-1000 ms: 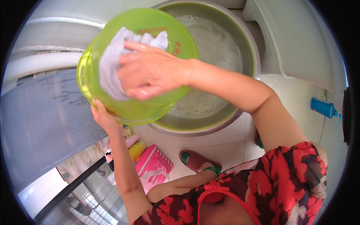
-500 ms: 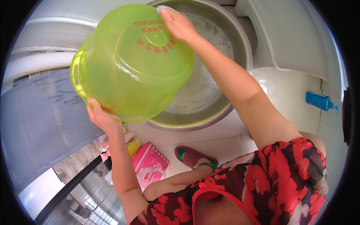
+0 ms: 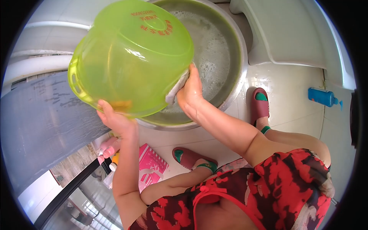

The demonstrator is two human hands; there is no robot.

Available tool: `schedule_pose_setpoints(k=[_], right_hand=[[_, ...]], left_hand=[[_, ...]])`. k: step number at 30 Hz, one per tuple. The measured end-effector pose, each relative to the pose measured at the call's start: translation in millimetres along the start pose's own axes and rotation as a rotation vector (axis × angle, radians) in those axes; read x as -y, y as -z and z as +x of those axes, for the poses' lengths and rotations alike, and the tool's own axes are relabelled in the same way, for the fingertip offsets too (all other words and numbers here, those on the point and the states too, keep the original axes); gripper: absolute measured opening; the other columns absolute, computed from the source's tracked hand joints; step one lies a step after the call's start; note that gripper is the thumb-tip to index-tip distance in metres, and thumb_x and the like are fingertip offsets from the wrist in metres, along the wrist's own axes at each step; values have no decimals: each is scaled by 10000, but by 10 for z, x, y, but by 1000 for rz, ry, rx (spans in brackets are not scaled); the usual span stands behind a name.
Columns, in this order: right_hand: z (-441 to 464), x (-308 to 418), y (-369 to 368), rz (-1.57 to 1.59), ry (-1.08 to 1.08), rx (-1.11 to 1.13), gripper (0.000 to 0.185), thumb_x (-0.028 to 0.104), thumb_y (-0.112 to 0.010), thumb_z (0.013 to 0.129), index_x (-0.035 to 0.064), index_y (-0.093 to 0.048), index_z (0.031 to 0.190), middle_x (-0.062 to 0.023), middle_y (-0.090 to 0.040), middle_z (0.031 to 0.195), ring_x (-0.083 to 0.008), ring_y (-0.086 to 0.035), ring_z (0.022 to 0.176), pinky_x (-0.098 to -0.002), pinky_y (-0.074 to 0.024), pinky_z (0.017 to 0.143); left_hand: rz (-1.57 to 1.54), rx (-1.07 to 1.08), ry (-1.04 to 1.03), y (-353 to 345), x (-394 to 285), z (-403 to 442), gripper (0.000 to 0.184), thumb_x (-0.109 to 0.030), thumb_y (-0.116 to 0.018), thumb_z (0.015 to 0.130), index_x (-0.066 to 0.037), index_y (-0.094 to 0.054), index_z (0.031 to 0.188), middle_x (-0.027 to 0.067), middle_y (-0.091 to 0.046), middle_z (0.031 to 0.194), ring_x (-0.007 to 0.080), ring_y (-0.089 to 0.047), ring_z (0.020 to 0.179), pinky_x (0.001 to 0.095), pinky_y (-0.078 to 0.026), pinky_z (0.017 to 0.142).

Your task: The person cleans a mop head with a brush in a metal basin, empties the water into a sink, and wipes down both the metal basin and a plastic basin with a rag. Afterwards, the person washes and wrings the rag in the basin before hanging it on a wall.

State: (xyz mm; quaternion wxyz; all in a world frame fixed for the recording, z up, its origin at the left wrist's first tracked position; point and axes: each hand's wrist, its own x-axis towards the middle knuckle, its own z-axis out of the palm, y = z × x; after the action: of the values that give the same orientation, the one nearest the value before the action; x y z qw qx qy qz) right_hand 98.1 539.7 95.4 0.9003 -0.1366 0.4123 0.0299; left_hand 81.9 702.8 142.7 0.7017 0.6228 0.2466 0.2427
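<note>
A translucent green plastic basin (image 3: 130, 61) is tilted, its outer base with red printing turned up and toward me. My left hand (image 3: 117, 120) grips its near rim, thumb outside and the other fingers partly hidden behind the edge. A whitish cloth (image 3: 177, 89) lies under my right hand (image 3: 191, 90), pressed against the basin's right outer side. Below and behind the basin stands a large round metal tub (image 3: 240, 73) with cloudy, sudsy water (image 3: 214, 50) in it.
A blue bottle (image 3: 321, 97) lies on the tiled floor at right, near a pale plastic piece (image 3: 283, 34). A pink box (image 3: 151, 165) and pink bottles (image 3: 109, 147) stand at lower left, beside a grey panel (image 3: 42, 119). My slippers (image 3: 260, 103) are on the floor.
My right hand has moved with the cloth from the basin's base down to its right side. The basin has shifted slightly up and left. My right foot has come into view.
</note>
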Motion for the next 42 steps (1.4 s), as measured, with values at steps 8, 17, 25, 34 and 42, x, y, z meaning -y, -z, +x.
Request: schedule_pose_setpoints(k=[8, 17, 25, 34, 42], right_hand=[[1045, -146, 182, -4, -244, 218, 429, 346, -435, 994, 13, -490, 1260, -133, -570, 1213, -253, -579, 1088, -435, -506, 910], [968, -184, 233, -163, -347, 252, 437, 349, -439, 985, 0, -510, 1238, -161, -603, 1167, -259, -630, 993, -433, -559, 802], [1420, -190, 557, -602, -454, 380, 492, 400, -502, 954, -16, -548, 1213, -165, -663, 1078, -257, -680, 883, -442, -581, 670], [1786, 483, 183, -925, -539, 411, 430, 356, -542, 941, 15, -579, 1201, -124, -649, 1133, -204, -647, 957, -373, -555, 764], [1706, 859, -422, -1156, -403, 673, 418, 339, -543, 934, 43, -576, 1228, -95, -649, 1134, -187, -633, 957, -359, -533, 806]], left_hand=[[23, 18, 60, 96, 46, 190, 439, -352, -463, 1000, -25, -429, 1292, 122, -540, 1217, 251, -577, 1024, 417, -521, 801], [57, 1, -11, 32, -80, 274, 426, -314, -443, 1005, 5, -446, 1287, 133, -544, 1222, 252, -574, 1055, 404, -509, 840], [21, 99, 102, 346, -107, 477, 438, -323, -457, 1003, -2, -457, 1301, 125, -553, 1231, 256, -579, 1073, 406, -503, 880], [148, 218, 118, 551, -232, 547, 406, -315, -454, 1009, -14, -472, 1282, 115, -584, 1172, 233, -598, 1033, 374, -507, 875], [432, 371, -124, 685, -300, 574, 306, -281, -474, 1012, -22, -521, 1166, 52, -597, 1057, 132, -579, 919, 289, -484, 800]])
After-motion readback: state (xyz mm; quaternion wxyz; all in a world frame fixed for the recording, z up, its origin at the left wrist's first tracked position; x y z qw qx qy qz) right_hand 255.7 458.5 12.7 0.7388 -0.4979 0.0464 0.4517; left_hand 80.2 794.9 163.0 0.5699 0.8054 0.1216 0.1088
